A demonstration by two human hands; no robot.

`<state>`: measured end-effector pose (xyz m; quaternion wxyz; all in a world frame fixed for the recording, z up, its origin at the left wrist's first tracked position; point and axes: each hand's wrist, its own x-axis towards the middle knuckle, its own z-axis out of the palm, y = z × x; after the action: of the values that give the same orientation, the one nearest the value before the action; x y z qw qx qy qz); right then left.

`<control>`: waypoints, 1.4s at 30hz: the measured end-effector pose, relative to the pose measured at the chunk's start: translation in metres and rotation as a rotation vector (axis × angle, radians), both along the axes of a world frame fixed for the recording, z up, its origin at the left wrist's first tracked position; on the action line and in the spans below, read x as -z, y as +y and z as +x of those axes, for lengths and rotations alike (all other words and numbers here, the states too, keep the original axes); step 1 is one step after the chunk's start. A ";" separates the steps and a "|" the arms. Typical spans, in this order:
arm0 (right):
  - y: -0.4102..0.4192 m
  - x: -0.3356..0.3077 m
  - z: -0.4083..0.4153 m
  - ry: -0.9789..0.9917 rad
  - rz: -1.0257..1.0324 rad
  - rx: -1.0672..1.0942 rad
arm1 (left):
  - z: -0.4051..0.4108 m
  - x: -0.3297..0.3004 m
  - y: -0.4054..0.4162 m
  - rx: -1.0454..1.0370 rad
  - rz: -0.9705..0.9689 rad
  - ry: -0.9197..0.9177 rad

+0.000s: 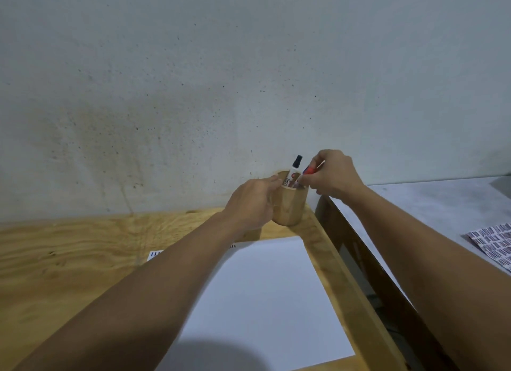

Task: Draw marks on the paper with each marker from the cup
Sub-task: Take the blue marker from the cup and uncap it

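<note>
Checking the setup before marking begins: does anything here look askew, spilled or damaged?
Nothing spilled or damaged. The wooden cup stands upright near the table's corner, steadied by the left hand; the right hand grips a red-capped marker. The paper lies flat.

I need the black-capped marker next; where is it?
In the head view it stands upright in the wooden cup at the table's far right corner: black-capped marker, between the left hand and right hand.

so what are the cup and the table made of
Cup: looks like turned wood, smooth matte tan with no glaze or shine; bamboo is possible. Table: plywood by the look, with broad swirling grain and knots, apparently raw and unvarnished.
</note>
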<state>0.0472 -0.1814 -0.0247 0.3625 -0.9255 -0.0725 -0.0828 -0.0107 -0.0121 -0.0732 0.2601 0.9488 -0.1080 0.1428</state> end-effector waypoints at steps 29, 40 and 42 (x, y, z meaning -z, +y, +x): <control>0.002 -0.025 0.003 -0.230 0.506 0.048 | 0.004 0.009 -0.014 -0.180 -0.198 -0.143; -0.003 -0.049 -0.031 -0.117 0.058 -0.254 | -0.019 -0.044 -0.002 -0.172 -0.649 -0.098; -0.001 -0.049 -0.037 -0.087 -0.004 -0.309 | -0.025 -0.057 0.006 -0.091 -0.725 -0.071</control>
<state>0.0101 -0.1825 0.0244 0.3658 -0.8995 -0.2297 -0.0660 -0.0358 -0.0060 -0.0160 0.5689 0.7934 -0.0171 0.2159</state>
